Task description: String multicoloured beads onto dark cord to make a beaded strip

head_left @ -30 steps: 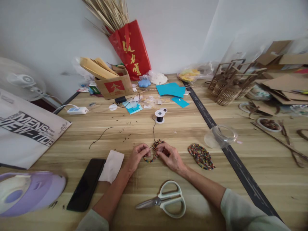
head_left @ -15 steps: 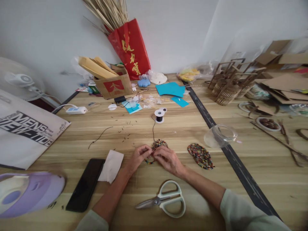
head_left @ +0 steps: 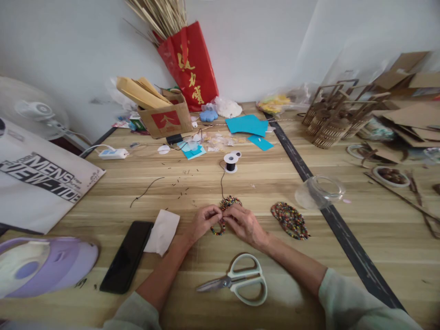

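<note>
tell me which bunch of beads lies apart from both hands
The coiled bunch to the right of the right hand, with a gap between. The other beads are right where that hand meets the left hand.

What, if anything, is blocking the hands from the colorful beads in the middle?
Nothing that I can see. The left hand and right hand are right at the colorful beads. The scissors lie nearer the person, and the spool of black cord stands beyond the beads.

Plain pale wall (head_left: 261, 50), wood-grain table (head_left: 268, 183), black strip (head_left: 359, 256) along the tabletop, soft dim light
</note>
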The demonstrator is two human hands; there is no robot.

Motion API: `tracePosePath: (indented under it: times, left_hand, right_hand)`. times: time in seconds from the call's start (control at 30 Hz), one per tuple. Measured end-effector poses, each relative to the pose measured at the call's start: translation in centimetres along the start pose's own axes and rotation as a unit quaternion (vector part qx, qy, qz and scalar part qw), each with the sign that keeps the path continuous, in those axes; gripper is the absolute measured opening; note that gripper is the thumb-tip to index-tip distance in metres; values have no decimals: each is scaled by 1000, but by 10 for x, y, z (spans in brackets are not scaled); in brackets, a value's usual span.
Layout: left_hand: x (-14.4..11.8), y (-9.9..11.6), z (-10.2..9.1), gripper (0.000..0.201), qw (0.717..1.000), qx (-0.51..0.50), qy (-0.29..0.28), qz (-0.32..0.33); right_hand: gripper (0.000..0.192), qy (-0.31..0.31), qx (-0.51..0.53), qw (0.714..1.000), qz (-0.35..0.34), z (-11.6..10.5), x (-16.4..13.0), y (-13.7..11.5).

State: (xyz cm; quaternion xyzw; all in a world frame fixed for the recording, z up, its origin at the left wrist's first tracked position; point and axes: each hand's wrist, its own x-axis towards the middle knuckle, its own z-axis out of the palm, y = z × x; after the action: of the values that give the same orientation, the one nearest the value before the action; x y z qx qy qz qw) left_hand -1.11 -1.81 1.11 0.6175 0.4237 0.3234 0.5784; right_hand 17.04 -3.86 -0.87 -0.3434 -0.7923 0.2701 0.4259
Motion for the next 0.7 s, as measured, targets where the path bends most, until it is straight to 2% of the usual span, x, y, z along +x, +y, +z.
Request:
tracePosePath:
  times: [0.23,0.5,0.7]
  left_hand:
    - [-1,-1,1,26,1000,-6,4,-6]
    - [-4,-2,4,36,991,-123,-45,-39]
    - [-4,-5,1,33,990,-126,-51,-45]
  right_hand:
    - [13,-15,-43,999,9,1,-2,2]
    - [13,11,-23,999,30,1,-1,2]
    - [12,30,-17,999,35,1,-1,4]
